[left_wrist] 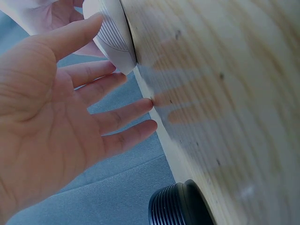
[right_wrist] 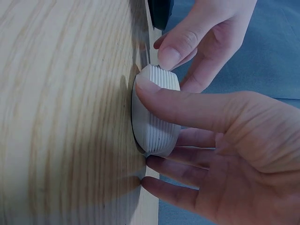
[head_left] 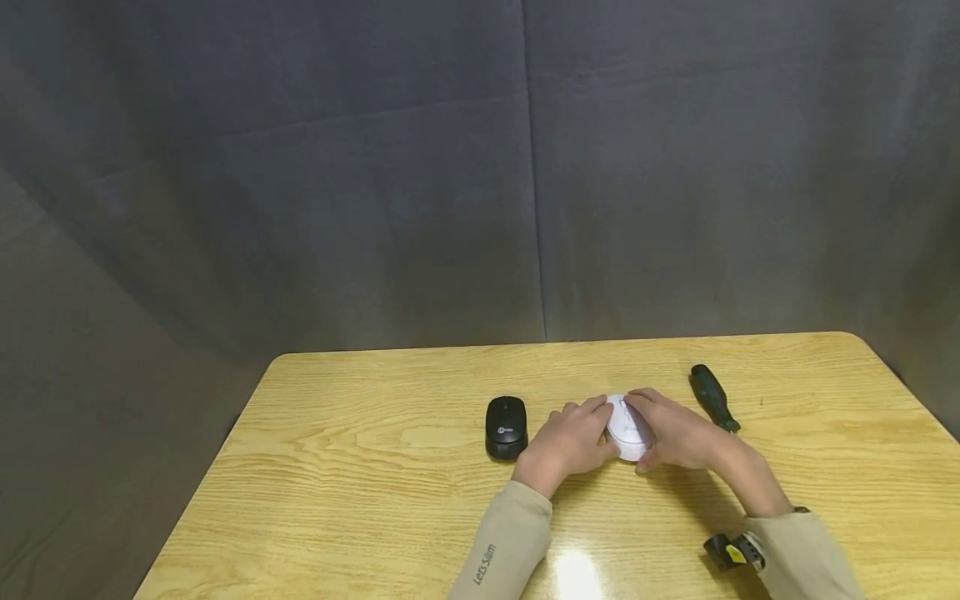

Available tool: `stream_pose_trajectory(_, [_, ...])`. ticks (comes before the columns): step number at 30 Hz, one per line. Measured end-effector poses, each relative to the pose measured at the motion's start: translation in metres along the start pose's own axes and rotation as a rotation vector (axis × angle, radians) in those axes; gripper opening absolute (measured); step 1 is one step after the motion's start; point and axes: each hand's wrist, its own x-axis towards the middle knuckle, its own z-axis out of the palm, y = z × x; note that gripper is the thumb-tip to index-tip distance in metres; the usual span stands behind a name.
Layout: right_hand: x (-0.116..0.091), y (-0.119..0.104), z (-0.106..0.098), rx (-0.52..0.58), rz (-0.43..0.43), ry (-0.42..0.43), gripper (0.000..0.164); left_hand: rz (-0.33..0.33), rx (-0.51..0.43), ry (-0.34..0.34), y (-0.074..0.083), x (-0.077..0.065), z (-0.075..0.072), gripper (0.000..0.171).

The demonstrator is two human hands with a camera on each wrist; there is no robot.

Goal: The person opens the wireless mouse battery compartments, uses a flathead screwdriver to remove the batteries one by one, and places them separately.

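A white computer mouse [head_left: 630, 429] with a ribbed end lies on the wooden table between both hands. From its left side my left hand [head_left: 573, 437] holds it, thumb at the ribbed end and index finger farther forward. In the left wrist view, the left hand's [left_wrist: 70, 103] other fingers spread out beside the mouse [left_wrist: 112, 35], close over the wood. My right hand [head_left: 675, 432] grips the mouse from the right. The right wrist view has the right thumb lying across the ribbed end of the mouse [right_wrist: 157, 129], with fingers along its far side.
Left of the hands sits a black computer mouse [head_left: 506, 427]. A dark-handled screwdriver [head_left: 712, 396] lies to the right, its shaft partly hidden by the right arm. Grey curtain [head_left: 405, 208] hangs behind the wooden table [head_left: 360, 500].
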Motion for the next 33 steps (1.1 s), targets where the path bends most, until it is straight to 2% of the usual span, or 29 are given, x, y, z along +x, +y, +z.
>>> stream_pose_trajectory(14, [0.002, -0.001, 0.002, 0.004, -0.018, 0.033, 0.093, 0.0, 0.007, 0.013, -0.002, 0.001, 0.002, 0.063])
stream_pose_trajectory(22, [0.003, 0.0, -0.001, 0.03, 0.004, 0.028, 0.093, 0.002, -0.002, 0.018, -0.002, 0.0, 0.0, 0.066])
stream_pose_trajectory(27, [0.0, 0.004, -0.005, 0.086, 0.002, 0.015, 0.091, 0.017, 0.0, 0.04, -0.004, 0.001, 0.0, 0.06])
stream_pose_trajectory(33, [-0.003, 0.01, -0.01, 0.165, -0.031, 0.017, 0.077, 0.059, -0.011, 0.106, -0.006, 0.002, 0.002, 0.045])
